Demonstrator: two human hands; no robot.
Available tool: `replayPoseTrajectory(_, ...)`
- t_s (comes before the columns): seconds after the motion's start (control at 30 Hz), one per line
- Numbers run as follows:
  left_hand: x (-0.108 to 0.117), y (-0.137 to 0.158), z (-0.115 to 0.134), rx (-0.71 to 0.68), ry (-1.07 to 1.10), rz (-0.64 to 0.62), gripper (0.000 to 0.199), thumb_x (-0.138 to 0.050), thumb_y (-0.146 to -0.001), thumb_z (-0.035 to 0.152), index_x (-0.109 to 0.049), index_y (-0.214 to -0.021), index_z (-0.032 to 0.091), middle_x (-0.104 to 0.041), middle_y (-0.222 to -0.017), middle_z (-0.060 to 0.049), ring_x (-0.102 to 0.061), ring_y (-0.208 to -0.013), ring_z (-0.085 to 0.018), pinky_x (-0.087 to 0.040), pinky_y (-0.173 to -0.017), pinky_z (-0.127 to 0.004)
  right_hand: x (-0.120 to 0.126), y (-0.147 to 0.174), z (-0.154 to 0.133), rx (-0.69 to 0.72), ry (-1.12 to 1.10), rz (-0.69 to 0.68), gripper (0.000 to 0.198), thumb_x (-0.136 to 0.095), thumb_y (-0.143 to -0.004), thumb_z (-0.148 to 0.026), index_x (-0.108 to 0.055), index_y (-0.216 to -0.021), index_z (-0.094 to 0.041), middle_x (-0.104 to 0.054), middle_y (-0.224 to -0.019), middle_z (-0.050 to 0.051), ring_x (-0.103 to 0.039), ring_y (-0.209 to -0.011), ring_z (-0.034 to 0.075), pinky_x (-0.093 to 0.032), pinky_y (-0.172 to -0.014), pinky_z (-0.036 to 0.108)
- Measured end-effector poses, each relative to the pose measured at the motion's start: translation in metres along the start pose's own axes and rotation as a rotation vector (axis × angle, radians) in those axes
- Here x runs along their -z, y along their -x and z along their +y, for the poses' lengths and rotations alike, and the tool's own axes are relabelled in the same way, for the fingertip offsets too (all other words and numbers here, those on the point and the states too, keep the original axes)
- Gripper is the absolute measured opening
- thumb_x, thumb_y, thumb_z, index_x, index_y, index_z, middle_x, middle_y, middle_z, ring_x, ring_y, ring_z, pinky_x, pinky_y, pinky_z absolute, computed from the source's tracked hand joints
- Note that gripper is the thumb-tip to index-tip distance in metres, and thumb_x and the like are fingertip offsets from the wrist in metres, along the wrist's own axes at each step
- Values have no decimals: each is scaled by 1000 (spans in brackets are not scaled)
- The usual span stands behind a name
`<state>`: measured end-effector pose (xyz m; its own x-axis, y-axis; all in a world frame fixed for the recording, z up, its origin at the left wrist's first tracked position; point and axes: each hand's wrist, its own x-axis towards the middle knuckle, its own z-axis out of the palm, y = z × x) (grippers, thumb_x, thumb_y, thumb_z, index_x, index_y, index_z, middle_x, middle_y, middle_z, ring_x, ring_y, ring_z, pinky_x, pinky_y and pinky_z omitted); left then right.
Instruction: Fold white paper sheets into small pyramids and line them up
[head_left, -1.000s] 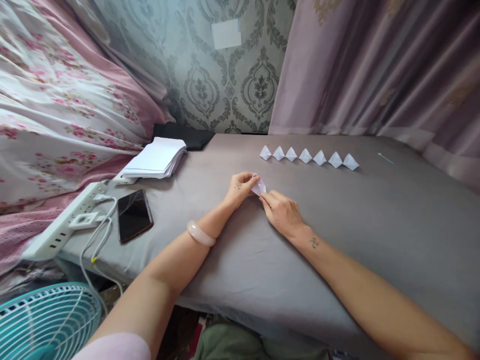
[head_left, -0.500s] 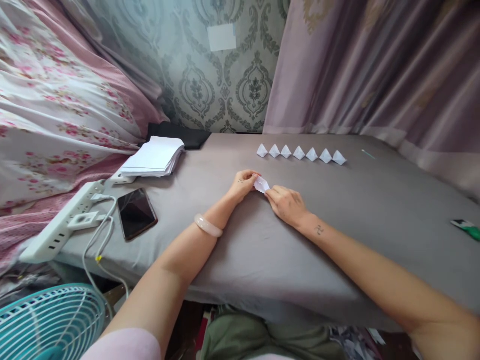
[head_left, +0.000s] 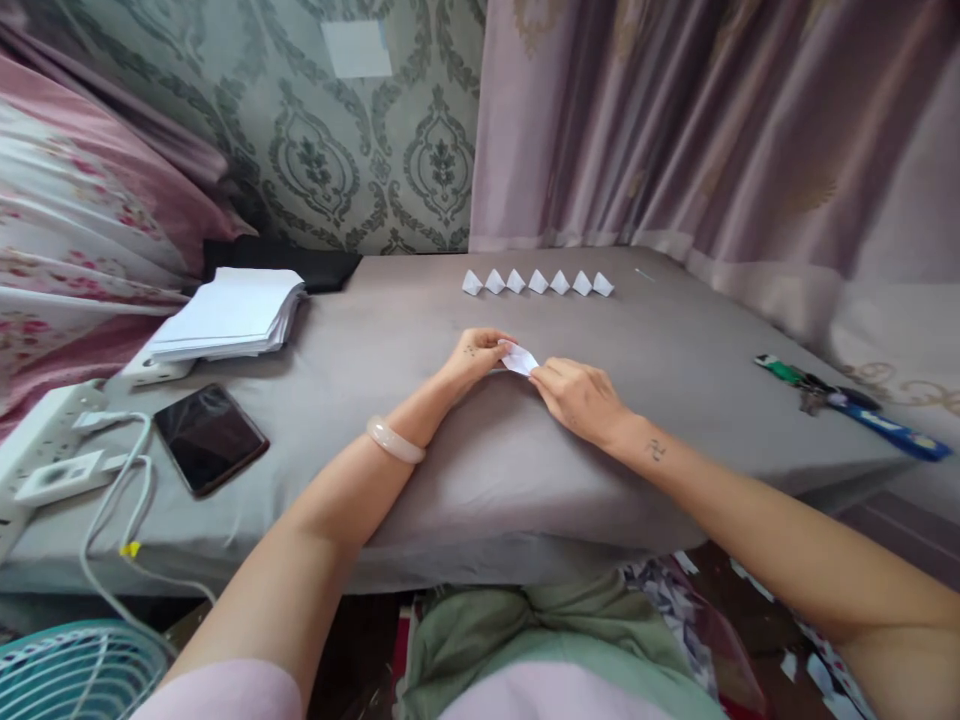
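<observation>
A small folded piece of white paper (head_left: 519,358) is held between my two hands, just above the grey cloth of the table. My left hand (head_left: 480,354) pinches its left end between thumb and fingers. At the lower right end, the fingertips of my right hand (head_left: 579,396) are closed on the same paper. Beyond my hands, several pointed folded white paper pieces (head_left: 538,282) stand in a row on the cloth.
On the left lie a stack of white paper (head_left: 225,312), a dark phone (head_left: 210,440) and a white power strip (head_left: 45,430) with cables. Keys with a blue strap (head_left: 885,425) lie at the right. A teal fan (head_left: 82,670) stands at the lower left.
My view has turned to the right, bringing the keys and blue strap fully into sight. Both hands keep hold of the folded paper, which lies a little flatter between them.
</observation>
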<state>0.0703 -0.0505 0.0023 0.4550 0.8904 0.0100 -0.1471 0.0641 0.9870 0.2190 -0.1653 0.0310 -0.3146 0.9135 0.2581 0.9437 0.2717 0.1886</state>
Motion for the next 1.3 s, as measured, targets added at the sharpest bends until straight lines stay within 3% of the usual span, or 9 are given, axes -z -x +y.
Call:
replayPoseTrajectory(0.3,-15,6,0,83,-51,9,8,-59,-77,4,-66,-77,9,-66,-67,-3,-64,-64,-13,-54,-76,-32,13,21,-12,-32,-11,-66,32,-37,-98,-25,-67,-96,-15,-66,-89,8,-58,-79,17,-32,-66,30)
replayPoseTrajectory(0.4,-10,9,2,125,-50,-171,8,-63,-81,14,-67,-82,7,-69,-74,-7,-66,-70,-15,-53,-83,-35,14,27,-9,-78,-57,-69,32,-38,-98,-26,-68,-94,-16,-67,-88,7,-60,-78,17,-32,-64,29)
replayPoseTrajectory(0.53,-8,14,5,146,61,-463,32,-60,-88,35,-65,-101,7,-71,-99,-16,-68,-92,-21,-50,-92,-39,16,43,2,-158,-156,-21,29,-43,-96,-28,-70,-91,-18,-68,-88,6,-61,-77,17,-35,-64,28)
replayPoseTrajectory(0.67,-4,12,6,123,28,-329,34,-54,-91,39,-63,-103,8,-66,-111,-17,-67,-94,-21,-52,-87,-37,20,75,21,-255,-359,130,23,-49,-92,-26,-71,-93,-20,-70,-88,5,-63,-76,15,-42,-70,26)
replayPoseTrajectory(0.87,12,0,3,184,-47,54,23,-48,-95,29,-59,-85,11,-67,-77,-9,-66,-71,-14,-54,-79,-33,36,158,64,-765,-640,553,20,-59,-86,-33,-68,-91,-16,-69,-74,4,-62,-60,12,-49,-61,25)
replayPoseTrajectory(1.03,14,0,2,225,-106,110,18,-45,-95,19,-58,-84,13,-66,-71,-4,-64,-74,-14,-52,-87,-35,33,242,107,-1306,-630,911,18,-59,-86,-31,-60,-76,-15,-59,-63,1,-50,-46,6,-42,-48,20)
replayPoseTrajectory(1.1,14,0,1,203,-137,118,17,-47,-93,18,-59,-82,14,-66,-71,-3,-64,-72,-14,-51,-89,-36,19,276,117,-1510,-576,868,22,-51,-90,-28,-56,-73,-16,-59,-65,2,-47,-46,5,-40,-46,19)
replayPoseTrajectory(1.17,15,0,-2,185,-160,106,18,-48,-93,18,-60,-80,15,-66,-72,-3,-65,-74,-15,-49,-92,-39,-2,307,116,-1727,-540,636,24,-41,-94,-26,-56,-77,-16,-63,-74,4,-47,-48,4,-41,-48,17)
replayPoseTrajectory(1.3,20,2,-3,159,-211,63,16,-53,-90,21,-63,-78,20,-68,-74,-3,-67,-94,-21,-48,-95,-45,-52,356,90,-1863,-739,231,16,-52,-83,-9,-59,-69,-13,-64,-61,5,-51,-45,8,-43,-45,19)
